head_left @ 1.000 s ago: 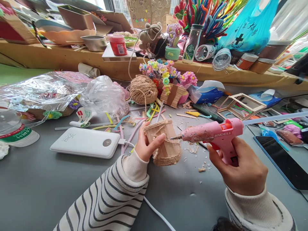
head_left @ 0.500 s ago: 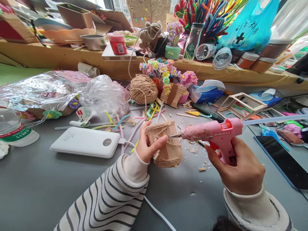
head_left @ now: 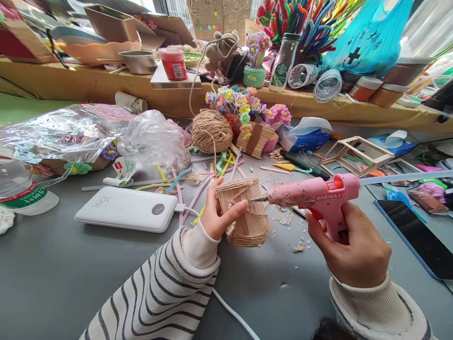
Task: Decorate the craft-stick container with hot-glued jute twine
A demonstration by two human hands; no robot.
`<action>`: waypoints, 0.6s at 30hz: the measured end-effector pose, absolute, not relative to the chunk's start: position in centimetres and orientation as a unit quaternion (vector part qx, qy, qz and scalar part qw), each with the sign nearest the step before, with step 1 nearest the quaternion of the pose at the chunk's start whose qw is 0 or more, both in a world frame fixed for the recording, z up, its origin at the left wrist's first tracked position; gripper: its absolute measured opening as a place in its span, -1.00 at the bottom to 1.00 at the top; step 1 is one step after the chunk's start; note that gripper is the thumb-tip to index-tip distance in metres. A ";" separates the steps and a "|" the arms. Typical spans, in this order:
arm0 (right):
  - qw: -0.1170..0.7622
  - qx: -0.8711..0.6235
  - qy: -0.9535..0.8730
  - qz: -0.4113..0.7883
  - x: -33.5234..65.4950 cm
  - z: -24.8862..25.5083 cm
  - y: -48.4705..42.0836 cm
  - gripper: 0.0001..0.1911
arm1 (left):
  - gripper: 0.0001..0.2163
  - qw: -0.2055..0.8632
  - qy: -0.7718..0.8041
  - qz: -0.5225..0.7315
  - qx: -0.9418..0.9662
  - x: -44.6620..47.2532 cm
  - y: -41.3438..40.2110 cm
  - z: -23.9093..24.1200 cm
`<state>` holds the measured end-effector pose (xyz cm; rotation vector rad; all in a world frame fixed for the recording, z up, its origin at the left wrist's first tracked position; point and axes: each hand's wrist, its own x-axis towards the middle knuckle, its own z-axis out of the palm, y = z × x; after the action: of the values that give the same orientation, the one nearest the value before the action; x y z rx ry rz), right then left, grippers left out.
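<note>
My left hand [head_left: 218, 215] is wrapped round a small pot of wooden sticks bound with twine [head_left: 247, 222], which stands on the grey table [head_left: 63, 274]. The thumb presses on the pot's front face. My right hand [head_left: 348, 248] grips a pink glue gun [head_left: 314, 196] by the handle. The gun's metal nozzle points left and nearly touches the pot's upper right side, just beside my left thumb tip. A clear glue stick [head_left: 403, 177] sticks out of the gun's back toward the right.
A white power bank [head_left: 125, 209] lies left of the pot, its cable running under my left sleeve. A twine ball [head_left: 211, 131], pipe-cleaner flowers [head_left: 244, 106], a tissue pack [head_left: 304, 137], a stick frame [head_left: 356, 153] and a phone [head_left: 414, 236] surround the work spot. A cluttered wooden shelf [head_left: 88, 85] runs behind.
The glue gun's nozzle has crept left and closer to the pot. My left hand and the pot have stayed almost still.
</note>
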<state>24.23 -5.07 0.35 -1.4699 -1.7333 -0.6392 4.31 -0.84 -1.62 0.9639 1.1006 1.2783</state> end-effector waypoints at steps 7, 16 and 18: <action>0.380 -0.574 -0.683 -0.246 24.2 0.3 -5.1 -0.80 | -0.13 0.574 0.462 0.529 0.419 4.3 -1.0 -1.5; 0.388 -0.575 -0.681 -0.236 24.0 0.5 -5.1 -0.83 | -0.17 0.579 0.452 0.539 0.413 4.4 -1.1 -1.6; 0.388 -0.578 -0.680 -0.231 24.0 0.5 -5.2 -0.84 | -0.18 0.581 0.449 0.540 0.411 4.4 -1.1 -1.7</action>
<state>24.02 -5.17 0.54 -1.4704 -1.7301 -0.5873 4.41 -1.07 -1.66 0.9595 1.0494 1.2612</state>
